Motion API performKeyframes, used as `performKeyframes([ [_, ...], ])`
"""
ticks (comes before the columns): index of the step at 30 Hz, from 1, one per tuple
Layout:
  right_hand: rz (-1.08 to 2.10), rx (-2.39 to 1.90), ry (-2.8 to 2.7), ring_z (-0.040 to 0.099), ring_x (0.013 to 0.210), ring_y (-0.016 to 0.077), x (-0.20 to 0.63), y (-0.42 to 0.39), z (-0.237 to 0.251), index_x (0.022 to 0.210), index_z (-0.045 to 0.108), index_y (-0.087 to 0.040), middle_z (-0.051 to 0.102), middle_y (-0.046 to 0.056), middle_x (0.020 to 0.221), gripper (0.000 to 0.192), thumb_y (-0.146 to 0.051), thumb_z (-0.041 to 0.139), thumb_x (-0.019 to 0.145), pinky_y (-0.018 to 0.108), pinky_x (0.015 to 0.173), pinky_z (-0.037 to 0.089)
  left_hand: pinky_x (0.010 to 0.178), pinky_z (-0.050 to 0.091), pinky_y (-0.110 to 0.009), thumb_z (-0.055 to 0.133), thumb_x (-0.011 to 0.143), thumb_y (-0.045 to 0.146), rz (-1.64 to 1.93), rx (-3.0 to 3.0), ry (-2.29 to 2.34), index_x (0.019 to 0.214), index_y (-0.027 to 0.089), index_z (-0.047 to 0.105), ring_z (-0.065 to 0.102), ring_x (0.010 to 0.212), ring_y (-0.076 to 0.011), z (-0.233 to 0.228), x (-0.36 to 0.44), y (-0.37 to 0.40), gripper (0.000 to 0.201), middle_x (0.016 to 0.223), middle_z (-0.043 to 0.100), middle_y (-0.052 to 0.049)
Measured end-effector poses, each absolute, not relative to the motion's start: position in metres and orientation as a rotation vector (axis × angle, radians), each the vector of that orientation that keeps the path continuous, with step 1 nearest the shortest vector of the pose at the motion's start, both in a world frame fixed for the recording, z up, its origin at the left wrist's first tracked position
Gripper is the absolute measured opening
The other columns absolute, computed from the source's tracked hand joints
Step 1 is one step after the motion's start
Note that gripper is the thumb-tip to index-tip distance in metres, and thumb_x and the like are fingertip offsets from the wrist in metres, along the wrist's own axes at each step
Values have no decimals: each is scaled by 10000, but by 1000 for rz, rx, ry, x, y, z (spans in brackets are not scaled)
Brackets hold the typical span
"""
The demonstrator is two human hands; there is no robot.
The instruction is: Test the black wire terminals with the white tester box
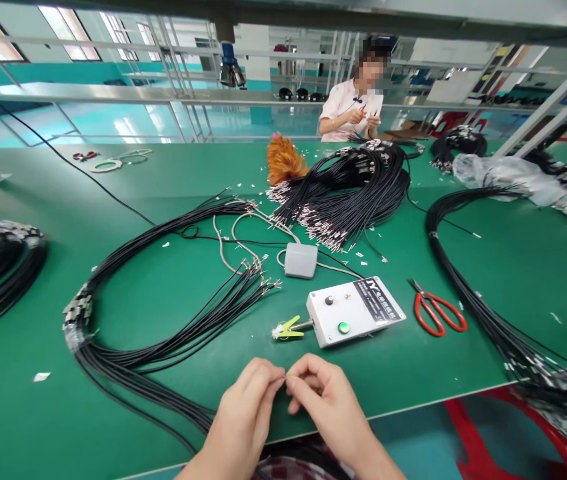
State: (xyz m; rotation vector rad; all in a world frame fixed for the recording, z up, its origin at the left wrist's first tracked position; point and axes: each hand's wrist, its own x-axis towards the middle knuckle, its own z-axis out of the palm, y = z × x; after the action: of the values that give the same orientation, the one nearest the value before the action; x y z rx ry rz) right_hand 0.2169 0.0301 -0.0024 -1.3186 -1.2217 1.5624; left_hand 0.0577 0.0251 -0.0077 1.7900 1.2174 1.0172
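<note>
My left hand (247, 407) and my right hand (324, 393) meet fingertip to fingertip near the front edge of the table. Both are pinched closed; whatever sits between the fingers is too small to make out. Black cables (148, 387) run from a taped bundle toward my left wrist and pass out of sight there. Just beyond my hands stands a white box (348, 317) with a knob, a lit green button and a shaft carrying a yellow-green clip (289, 328). Red-handled scissors (436, 310) lie right of the box.
A grey box-shaped piece (301, 260) with a cord lies behind the white box. Large black cable bundles (353, 187) with stripped ends sit farther back beside an orange fluffy object (284, 160). More cables (451, 267) curve along the right. A co-worker (351, 110) works across the table.
</note>
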Motion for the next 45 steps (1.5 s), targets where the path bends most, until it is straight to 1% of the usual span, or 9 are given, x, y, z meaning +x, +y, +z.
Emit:
performKeyframes([
  [5,1090,-1406,-1746,643,730,159,231,27,0,897,648,-212,671,27,854,172,-283,508,966,263,676,469,669,495,-225,482,955,168,953,1773,1275,826,210,608,623,709,-146,-7,57,33,185,775,642,-10],
  [8,660,-1419,-1971,643,772,189,231,27,2,1050,624,-217,694,47,964,163,-331,549,960,303,709,441,622,489,-232,486,960,241,889,1652,1316,811,206,606,615,669,-154,-7,57,40,195,734,646,-3],
  [11,322,-1337,-2159,616,705,187,225,32,4,910,622,-214,686,17,823,166,-321,519,983,306,650,365,614,490,-235,469,960,252,868,1688,1270,778,203,592,608,650,-154,-6,54,43,225,714,634,-2],
  [15,108,-1194,-2367,562,603,161,221,45,6,743,587,-209,625,-17,659,290,-196,461,1005,323,606,282,608,467,-246,403,953,173,842,2018,1212,770,202,595,582,630,-155,-6,46,45,267,719,602,-11],
  [18,48,-1196,-2387,577,653,169,225,58,12,766,598,-205,656,-21,707,189,-171,571,950,327,634,292,622,454,-255,404,943,168,867,2062,1243,795,205,606,580,652,-163,-5,39,53,253,735,601,-15],
  [20,21,-1247,-2358,610,789,191,229,68,16,879,630,-199,707,-7,862,73,-182,701,869,328,698,323,647,455,-255,443,940,211,900,1892,1309,789,205,599,584,672,-164,-3,36,61,217,731,610,-9],
  [23,-88,-1311,-2376,605,954,229,230,83,19,1014,644,-180,717,22,1044,347,-212,845,733,357,812,332,628,445,-251,482,918,263,908,1669,1371,759,204,586,571,653,-163,1,35,74,199,689,603,5],
  [32,-155,-1363,-2586,583,792,186,226,102,17,760,684,-213,674,-18,736,109,-214,782,809,364,802,306,581,405,-259,473,883,301,897,1575,1430,741,199,571,526,601,-165,-5,44,81,200,645,563,14],
  [45,-111,-1412,-2623,601,807,217,221,107,19,739,688,-192,688,20,749,99,-182,762,803,391,811,317,584,384,-266,445,869,308,883,1571,1464,708,213,521,509,595,-173,-13,52,85,202,642,545,11],
])
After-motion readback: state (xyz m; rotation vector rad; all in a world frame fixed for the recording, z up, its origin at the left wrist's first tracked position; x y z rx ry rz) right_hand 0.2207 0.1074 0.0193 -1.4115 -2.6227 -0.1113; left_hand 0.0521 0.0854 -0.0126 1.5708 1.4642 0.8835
